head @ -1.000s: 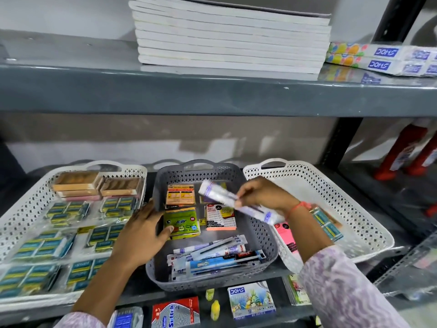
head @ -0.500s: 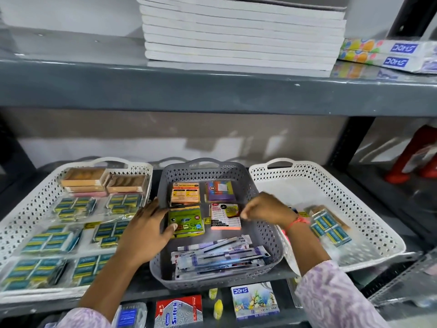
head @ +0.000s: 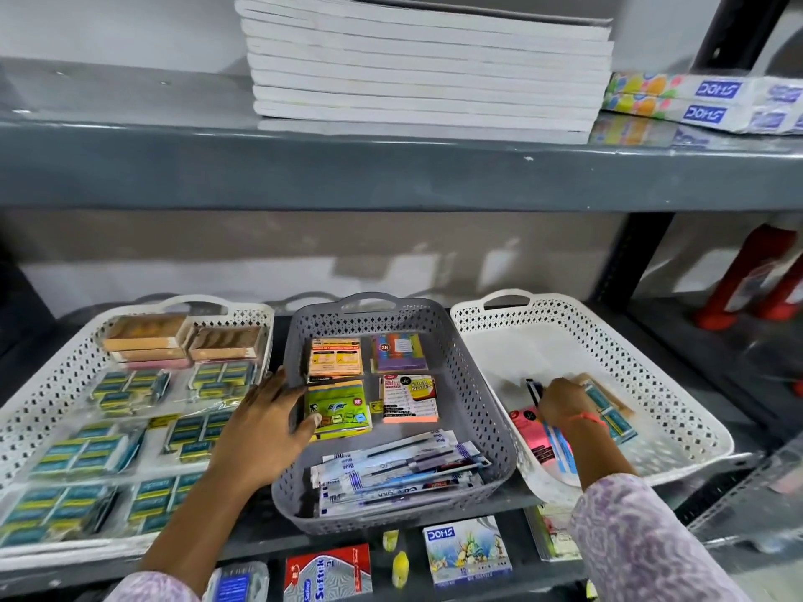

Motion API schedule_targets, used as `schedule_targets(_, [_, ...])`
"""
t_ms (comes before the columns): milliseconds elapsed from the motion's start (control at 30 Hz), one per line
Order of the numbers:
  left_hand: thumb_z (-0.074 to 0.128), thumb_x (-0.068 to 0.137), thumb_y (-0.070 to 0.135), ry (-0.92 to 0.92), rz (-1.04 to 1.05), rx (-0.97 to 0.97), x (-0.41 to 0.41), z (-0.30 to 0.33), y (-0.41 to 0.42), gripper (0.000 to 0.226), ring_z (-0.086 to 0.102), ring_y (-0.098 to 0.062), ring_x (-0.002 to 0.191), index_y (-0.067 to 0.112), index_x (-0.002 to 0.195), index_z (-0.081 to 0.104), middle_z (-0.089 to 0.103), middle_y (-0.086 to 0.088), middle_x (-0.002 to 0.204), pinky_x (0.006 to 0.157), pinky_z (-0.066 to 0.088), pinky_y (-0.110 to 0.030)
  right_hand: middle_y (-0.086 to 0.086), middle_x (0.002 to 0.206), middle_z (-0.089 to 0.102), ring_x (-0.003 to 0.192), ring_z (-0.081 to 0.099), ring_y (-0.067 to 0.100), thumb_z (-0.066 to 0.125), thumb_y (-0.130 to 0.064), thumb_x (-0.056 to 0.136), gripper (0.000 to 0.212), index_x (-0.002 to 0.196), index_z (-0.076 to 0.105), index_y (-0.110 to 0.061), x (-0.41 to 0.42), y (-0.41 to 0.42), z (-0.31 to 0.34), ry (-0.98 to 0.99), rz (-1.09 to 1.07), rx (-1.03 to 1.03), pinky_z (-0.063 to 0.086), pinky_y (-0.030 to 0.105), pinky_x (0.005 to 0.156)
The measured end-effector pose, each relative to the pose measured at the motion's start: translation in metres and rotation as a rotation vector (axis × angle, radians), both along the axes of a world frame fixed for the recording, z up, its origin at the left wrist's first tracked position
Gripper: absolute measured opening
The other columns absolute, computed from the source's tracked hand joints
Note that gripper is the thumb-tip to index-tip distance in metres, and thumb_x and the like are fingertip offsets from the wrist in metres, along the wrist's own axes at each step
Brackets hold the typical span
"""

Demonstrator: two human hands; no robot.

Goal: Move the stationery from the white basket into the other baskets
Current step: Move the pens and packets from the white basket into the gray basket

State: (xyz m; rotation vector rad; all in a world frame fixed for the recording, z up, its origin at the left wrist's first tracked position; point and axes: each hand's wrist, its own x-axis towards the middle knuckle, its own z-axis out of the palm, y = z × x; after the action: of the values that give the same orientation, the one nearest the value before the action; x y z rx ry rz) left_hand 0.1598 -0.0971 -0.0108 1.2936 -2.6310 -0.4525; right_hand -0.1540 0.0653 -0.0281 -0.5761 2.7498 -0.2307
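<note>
The right white basket point(head: 678, 410) holds a pink pad point(head: 528, 432), small blue-green packs point(head: 608, 410) and a pen packet point(head: 560, 447). My right hand point(head: 560, 404) is inside this basket, fingers curled on the pen packet's upper end. The grey basket point(head: 473, 384) in the middle holds sticky-note pads at the back, among them a green pad point(head: 343, 410), and a pile of pen packets point(head: 399, 471) at the front. My left hand point(head: 265, 427) lies spread over the grey basket's left rim, thumb touching the green pad, holding nothing.
A left white basket point(head: 56, 384) is filled with eraser packs and tan boxes. The upper shelf point(head: 391, 176) overhangs the baskets, carrying stacked notebooks point(head: 426, 67) and DOMS boxes point(head: 712, 102). Red bottles point(head: 756, 275) stand far right. Boxes and small yellow items lie on the shelf below.
My right hand carried a pen packet over the grey basket, left it there, then moved right into the white basket onto another packet. The left hand stayed on the grey rim.
</note>
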Motion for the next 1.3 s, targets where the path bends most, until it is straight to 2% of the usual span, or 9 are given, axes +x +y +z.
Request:
schedule_targets(267, [0.050, 0.089, 0.041, 0.026, 0.002, 0.015, -0.001, 0.001, 0.001, 0.052, 0.022, -0.024, 0.143, 0.021, 0.137, 0.041, 0.020, -0.005, 0.156, 0.116, 0.022, -0.038, 0.019, 0.108, 0.061, 0.091, 0.056, 0.025, 0.052, -0.005, 0.089, 0.038, 0.124, 0.051, 0.008, -0.011, -0.001, 0.000, -0.110, -0.009, 0.033, 0.045, 0.028, 0.070])
schedule_targets(400, [0.050, 0.089, 0.041, 0.028, -0.001, 0.017, 0.000, -0.001, 0.000, 0.051, 0.021, -0.024, 0.143, 0.022, 0.135, 0.043, 0.019, -0.004, 0.157, 0.116, 0.022, -0.037, 0.023, 0.095, 0.065, 0.105, 0.064, 0.031, 0.052, -0.004, 0.088, 0.015, 0.094, 0.058, 0.008, -0.013, -0.004, 0.001, -0.092, 0.017, 0.069, 0.051, 0.033, 0.081])
schedule_targets(467, [0.050, 0.089, 0.041, 0.022, 0.000, 0.021, 0.000, -0.001, -0.001, 0.050, 0.022, -0.024, 0.143, 0.023, 0.135, 0.044, 0.019, -0.004, 0.157, 0.115, 0.023, -0.038, 0.015, 0.074, 0.057, 0.082, 0.063, 0.025, 0.052, -0.006, 0.089, 0.017, 0.074, 0.053, 0.002, -0.015, -0.005, 0.002, -0.116, -0.001, 0.074, 0.049, 0.027, 0.059])
schedule_targets(533, [0.051, 0.089, 0.041, 0.024, 0.001, 0.023, 0.000, -0.001, -0.002, 0.049, 0.023, -0.025, 0.142, 0.023, 0.134, 0.045, 0.020, -0.005, 0.156, 0.115, 0.024, -0.038, 0.009, 0.068, 0.054, 0.065, 0.054, 0.021, 0.055, -0.006, 0.088, 0.013, 0.076, 0.054, 0.000, -0.016, -0.004, 0.005, -0.144, -0.004, 0.053, 0.036, 0.022, 0.045])
schedule_targets(833, [0.052, 0.088, 0.041, 0.030, 0.006, 0.024, 0.000, -0.004, -0.003, 0.048, 0.025, -0.025, 0.141, 0.022, 0.132, 0.048, 0.020, -0.004, 0.156, 0.114, 0.026, -0.039, 0.003, 0.058, 0.040, 0.049, 0.038, 0.012, 0.046, -0.004, 0.088, 0.033, 0.057, 0.038, -0.009, -0.017, -0.006, 0.000, -0.093, -0.012, 0.009, 0.028, 0.021, 0.041])
schedule_targets(967, [0.051, 0.088, 0.041, 0.032, 0.005, 0.025, 0.000, -0.004, -0.004, 0.048, 0.024, -0.024, 0.142, 0.022, 0.132, 0.048, 0.021, -0.004, 0.156, 0.114, 0.026, -0.038, 0.007, 0.063, 0.048, 0.059, 0.050, 0.020, 0.044, -0.005, 0.089, 0.015, 0.077, 0.052, 0.000, -0.019, -0.005, 0.000, -0.079, -0.027, -0.043, 0.035, 0.023, 0.045])
schedule_targets(1067, [0.051, 0.088, 0.043, 0.025, 0.005, 0.028, 0.001, -0.004, -0.005, 0.048, 0.024, -0.024, 0.142, 0.022, 0.131, 0.048, 0.019, -0.004, 0.157, 0.114, 0.026, -0.038, 0.015, 0.094, 0.064, 0.090, 0.060, 0.028, 0.045, -0.012, 0.091, 0.025, 0.107, 0.061, -0.001, -0.020, -0.011, 0.004, -0.022, 0.068, -0.023, 0.048, 0.027, 0.070])
schedule_targets(1233, [0.050, 0.088, 0.044, 0.012, 0.007, 0.023, 0.000, -0.005, -0.004, 0.049, 0.024, -0.024, 0.142, 0.022, 0.131, 0.048, 0.019, -0.002, 0.157, 0.114, 0.027, -0.038, 0.016, 0.088, 0.068, 0.086, 0.062, 0.029, 0.055, -0.033, 0.089, 0.031, 0.070, 0.062, -0.010, -0.003, -0.033, 0.053, 0.109, 0.174, -0.305, 0.047, 0.028, 0.073])
schedule_targets(1300, [0.050, 0.088, 0.044, 0.016, 0.010, 0.018, 0.000, -0.005, -0.004, 0.048, 0.025, -0.024, 0.141, 0.022, 0.130, 0.049, 0.020, -0.003, 0.156, 0.114, 0.027, -0.037, 0.010, 0.079, 0.066, 0.077, 0.061, 0.018, 0.061, -0.006, 0.083, 0.020, 0.066, 0.065, -0.017, 0.021, -0.041, 0.074, -0.050, 0.307, -0.601, 0.044, 0.020, 0.067])
